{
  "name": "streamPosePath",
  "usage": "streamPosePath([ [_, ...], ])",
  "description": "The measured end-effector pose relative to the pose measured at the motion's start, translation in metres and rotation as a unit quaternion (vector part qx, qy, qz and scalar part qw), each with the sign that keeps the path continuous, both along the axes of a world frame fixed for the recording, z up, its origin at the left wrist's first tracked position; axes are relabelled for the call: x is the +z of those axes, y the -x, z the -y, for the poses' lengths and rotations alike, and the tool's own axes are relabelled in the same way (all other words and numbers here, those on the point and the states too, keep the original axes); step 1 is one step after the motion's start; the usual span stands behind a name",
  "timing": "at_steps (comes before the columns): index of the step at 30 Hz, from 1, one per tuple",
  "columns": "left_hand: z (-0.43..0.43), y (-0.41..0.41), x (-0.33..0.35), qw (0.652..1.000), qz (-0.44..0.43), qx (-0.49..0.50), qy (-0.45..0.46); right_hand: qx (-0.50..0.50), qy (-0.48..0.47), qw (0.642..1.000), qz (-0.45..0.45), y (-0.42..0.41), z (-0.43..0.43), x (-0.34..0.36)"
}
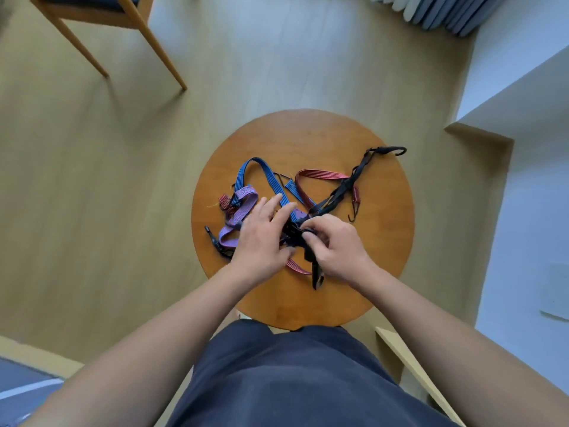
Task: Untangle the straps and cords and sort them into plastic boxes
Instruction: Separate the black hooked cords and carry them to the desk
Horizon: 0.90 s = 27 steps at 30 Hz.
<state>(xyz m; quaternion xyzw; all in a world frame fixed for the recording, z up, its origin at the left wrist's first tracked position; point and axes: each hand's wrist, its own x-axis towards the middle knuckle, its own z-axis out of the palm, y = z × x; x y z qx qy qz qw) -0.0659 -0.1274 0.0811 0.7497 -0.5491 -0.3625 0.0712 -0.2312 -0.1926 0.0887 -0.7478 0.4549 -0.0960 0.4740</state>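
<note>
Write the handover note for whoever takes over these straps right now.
Left hand: open, fingers pressing down on the tangle.
Right hand: pinching the black strap at the knot in the middle.
The blue strap, purple strap and red strap lie tangled with it on the round table.
Done: no strap looks separated yet.
Left: free each strap, then sort them into boxes. No plastic boxes are in view.
</note>
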Motion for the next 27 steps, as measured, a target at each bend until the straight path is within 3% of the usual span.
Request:
streamPosePath([
  [6, 0.005, -0.025, 0.031, 0.990, -0.113, 0.059, 0.066, -0.115, -0.141, 0.981, 0.074, -0.007, -0.006, 0.056],
  [9, 0.002, -0.041, 0.055, 0.982, -0.160, 0.078, 0.067, -0.189, -0.235, 0.939, 0.167, -0.004, -0.007, 0.076],
  [14, 0.000, -0.053, 0.105, 0.958, -0.261, 0.050, 0.106, -0.195, -0.343, 0.873, 0.286, -0.004, -0.015, 0.100],
  [16, -0.003, -0.054, 0.124, 0.947, -0.288, 0.044, 0.136, -0.163, -0.342, 0.882, 0.281, -0.004, -0.021, 0.112],
  [20, -0.012, -0.062, 0.147, 0.930, -0.341, 0.076, 0.118, -0.117, -0.248, 0.940, 0.203, -0.005, -0.036, 0.124],
  [24, -0.029, -0.075, 0.137, 0.940, -0.321, 0.098, 0.057, -0.142, -0.228, 0.942, 0.201, -0.009, -0.055, 0.111],
  [27, -0.045, -0.084, 0.123, 0.948, -0.281, 0.138, 0.050, -0.247, -0.195, 0.932, 0.181, -0.011, -0.063, 0.085],
])
